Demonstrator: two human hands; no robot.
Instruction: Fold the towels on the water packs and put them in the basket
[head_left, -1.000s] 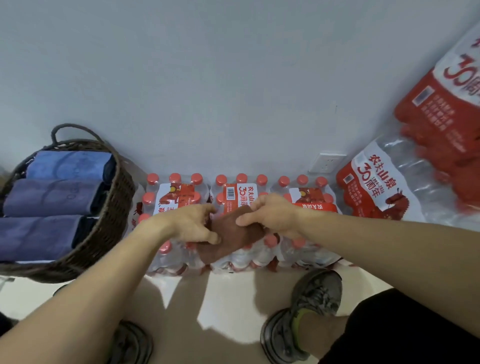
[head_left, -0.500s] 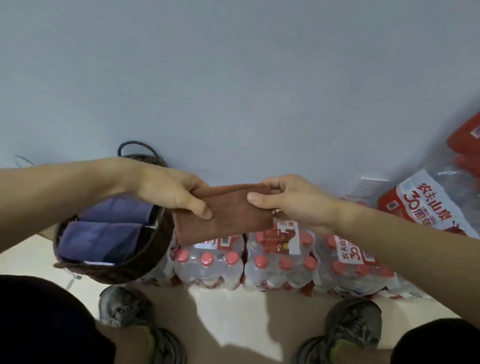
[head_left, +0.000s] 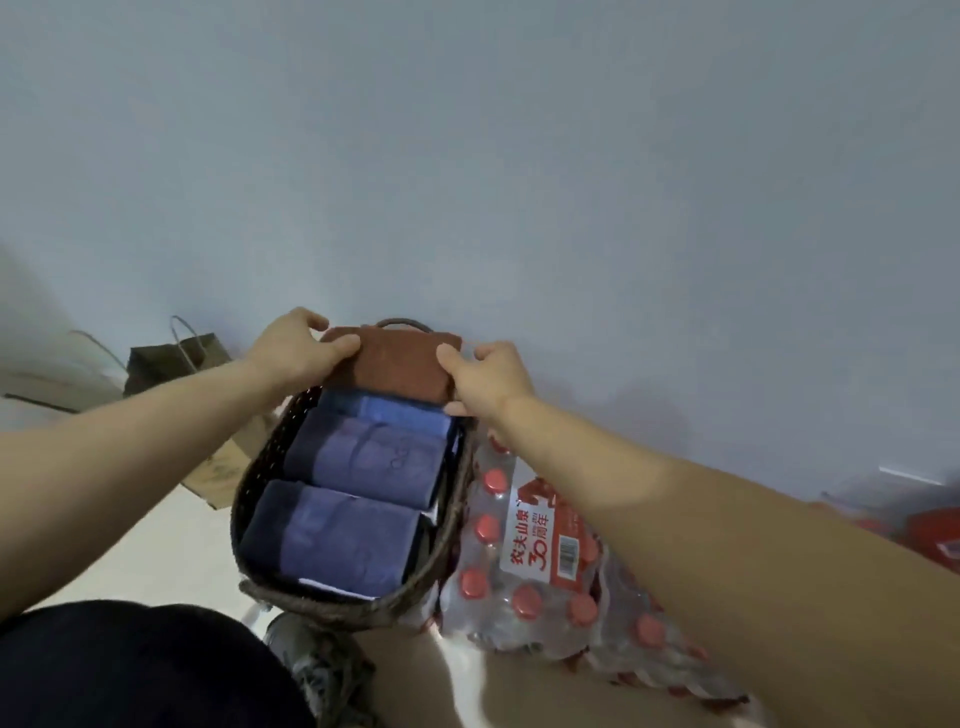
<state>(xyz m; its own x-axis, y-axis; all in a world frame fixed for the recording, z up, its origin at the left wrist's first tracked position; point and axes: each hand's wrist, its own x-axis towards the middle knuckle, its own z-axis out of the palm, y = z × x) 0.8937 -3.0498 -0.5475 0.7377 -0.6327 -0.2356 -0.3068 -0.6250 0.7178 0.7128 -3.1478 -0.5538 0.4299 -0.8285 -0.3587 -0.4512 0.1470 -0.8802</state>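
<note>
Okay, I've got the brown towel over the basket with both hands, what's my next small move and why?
Probably lower the brown towel straight down into the far end of the basket. Both the left hand and right hand hold it folded above that end, and three blue towels already fill the nearer rows.

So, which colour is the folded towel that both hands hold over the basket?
Reddish brown folded towel, clearest in the head view.

Rust-brown towel (head_left: 402, 366), three blue towels (head_left: 363, 457), dark woven basket (head_left: 332, 603), red-capped water packs (head_left: 540, 587).
</note>
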